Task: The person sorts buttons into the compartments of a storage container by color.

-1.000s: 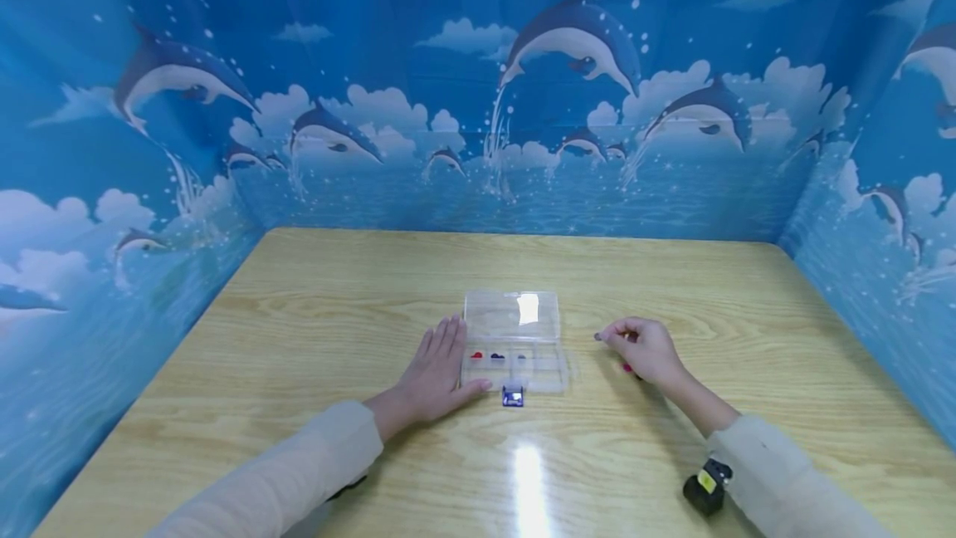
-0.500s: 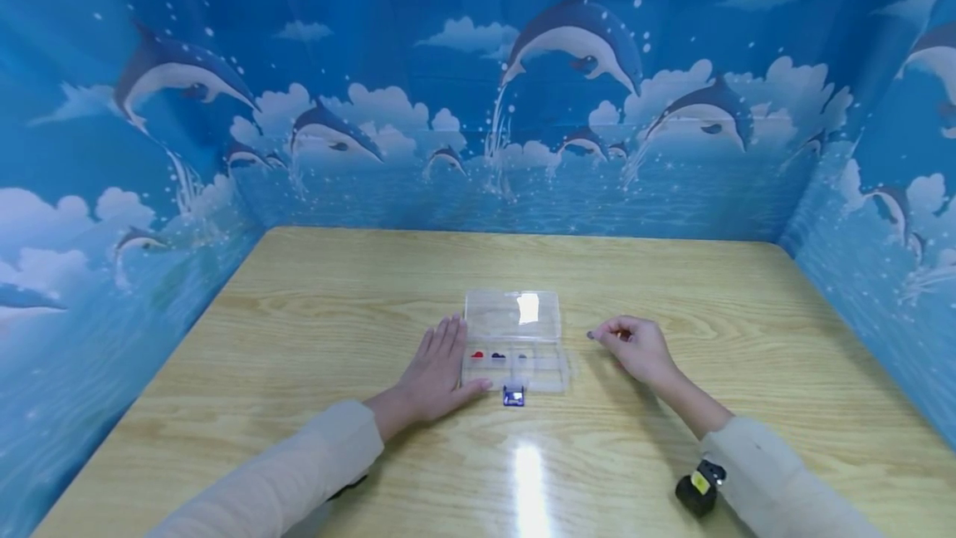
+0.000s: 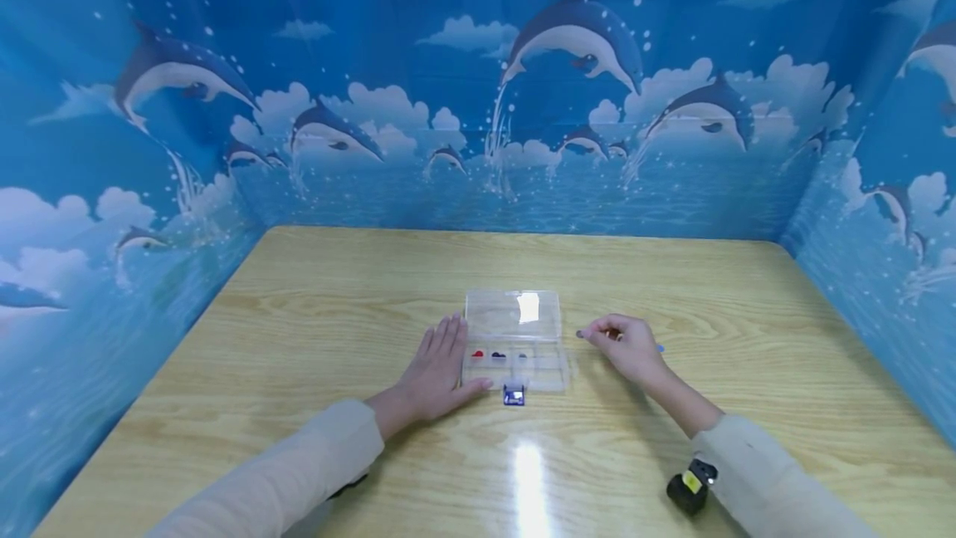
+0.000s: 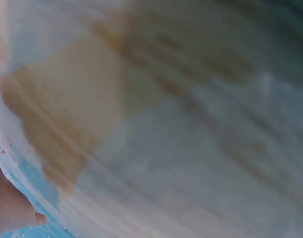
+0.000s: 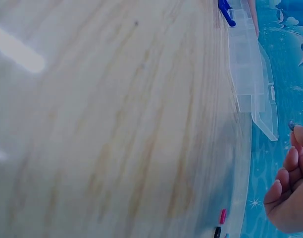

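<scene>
A clear plastic compartment box lies with its lid raised at the back and a blue latch at the front. My left hand rests flat along the box's left side, its thumb at the front edge. Inside the back compartments sit a red piece, a dark blue piece and a greyish piece. To the right of the box, my right hand pinches a small dark round piece between thumb and forefinger, above the table. Its exact kind is too small to tell.
Near the right hand, a pink piece and a black piece lie on the wooden table. A blue piece shows just behind that hand. A dolphin-print curtain borders the table's back and sides.
My right hand has moved left toward the box with the small dark piece in its fingers. A blue piece has come into sight behind it. The left hand has stayed put.
</scene>
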Available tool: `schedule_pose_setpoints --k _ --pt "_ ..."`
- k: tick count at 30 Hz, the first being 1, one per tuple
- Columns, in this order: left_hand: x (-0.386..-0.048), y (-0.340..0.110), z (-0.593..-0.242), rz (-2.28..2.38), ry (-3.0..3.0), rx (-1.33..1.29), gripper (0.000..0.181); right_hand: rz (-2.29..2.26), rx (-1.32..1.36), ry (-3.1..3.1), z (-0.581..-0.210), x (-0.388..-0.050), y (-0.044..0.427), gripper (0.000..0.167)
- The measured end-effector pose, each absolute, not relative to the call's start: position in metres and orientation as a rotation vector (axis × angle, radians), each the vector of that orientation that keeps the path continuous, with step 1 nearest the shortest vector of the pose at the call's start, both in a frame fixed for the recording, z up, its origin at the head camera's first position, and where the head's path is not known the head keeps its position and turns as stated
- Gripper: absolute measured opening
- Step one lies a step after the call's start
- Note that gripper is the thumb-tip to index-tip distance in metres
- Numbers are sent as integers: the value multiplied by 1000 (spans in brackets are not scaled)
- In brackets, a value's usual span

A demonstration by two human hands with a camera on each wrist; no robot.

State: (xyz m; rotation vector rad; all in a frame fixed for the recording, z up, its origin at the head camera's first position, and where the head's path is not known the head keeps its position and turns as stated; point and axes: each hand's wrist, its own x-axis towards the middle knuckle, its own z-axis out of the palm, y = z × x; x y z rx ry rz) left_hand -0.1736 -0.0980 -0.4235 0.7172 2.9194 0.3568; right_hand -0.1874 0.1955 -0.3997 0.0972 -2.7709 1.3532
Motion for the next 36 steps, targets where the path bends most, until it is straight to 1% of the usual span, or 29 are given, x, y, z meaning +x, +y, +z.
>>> schedule_pose_setpoints --k 36 --pt "-174 -98 -423 348 2919 720 93 1453 167 -2794 -400 -193 160 12"
